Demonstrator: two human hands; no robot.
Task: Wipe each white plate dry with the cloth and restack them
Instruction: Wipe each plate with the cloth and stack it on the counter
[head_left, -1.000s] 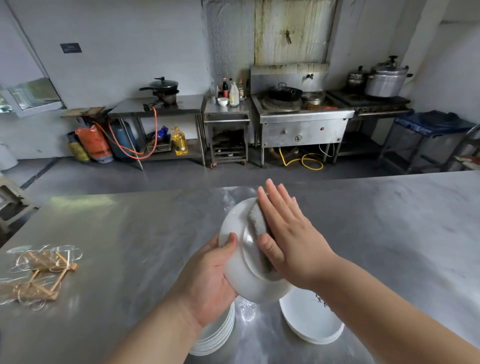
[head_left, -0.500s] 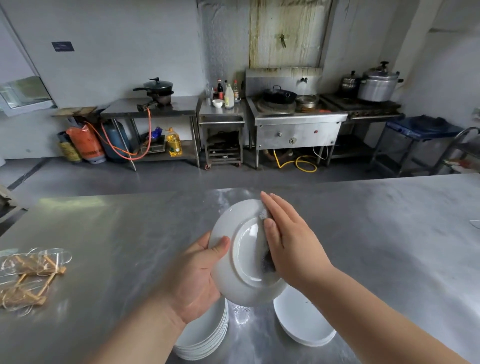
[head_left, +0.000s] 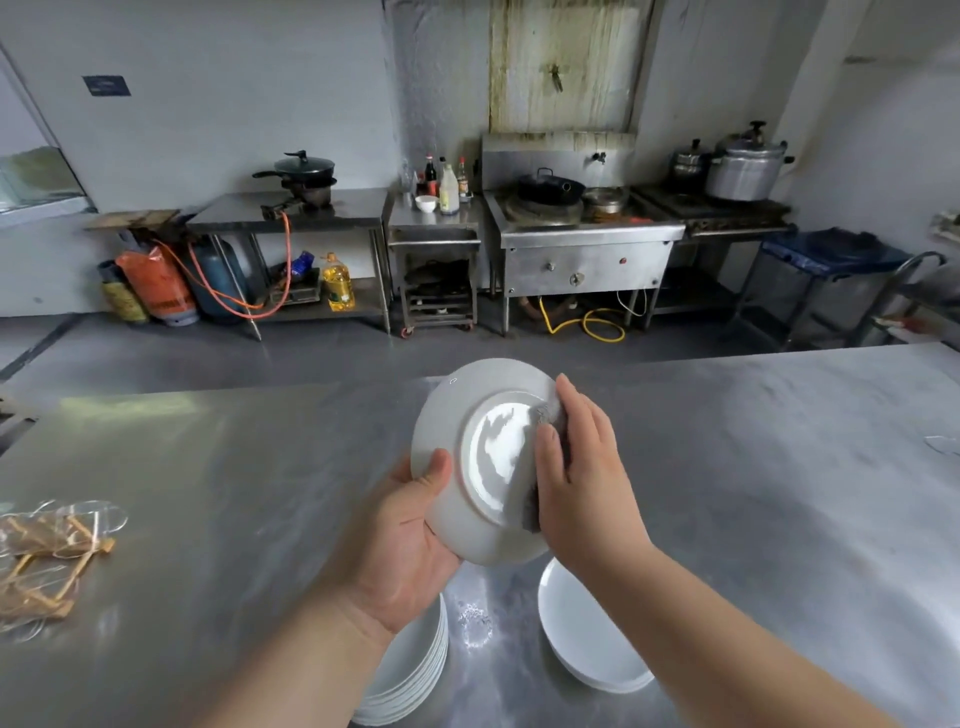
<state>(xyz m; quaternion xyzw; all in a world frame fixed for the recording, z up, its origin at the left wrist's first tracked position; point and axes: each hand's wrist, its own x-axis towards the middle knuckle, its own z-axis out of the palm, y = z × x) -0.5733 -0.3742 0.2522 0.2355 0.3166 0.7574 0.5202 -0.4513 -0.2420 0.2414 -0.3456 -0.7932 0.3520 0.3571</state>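
My left hand (head_left: 405, 540) grips a white plate (head_left: 483, 457) by its lower left rim, thumb on the face, and holds it tilted above the steel table. My right hand (head_left: 587, 478) presses a grey cloth (head_left: 540, 467) flat against the plate's right side with straight fingers. Below my left wrist sits a stack of several white plates (head_left: 410, 670). A lower stack of white plates (head_left: 587, 639) lies to the right, partly hidden under my right forearm.
The steel table (head_left: 753, 493) spreads wide around the hands. A clear bag of wooden sticks (head_left: 47, 556) lies at its left edge. A small wet patch (head_left: 475, 618) glistens between the two stacks. Stoves, pots and gas bottles line the far wall.
My right hand and the cloth have slid toward the plate's right side, uncovering more of its centre. The plate is held a little higher and its face shows more fully.
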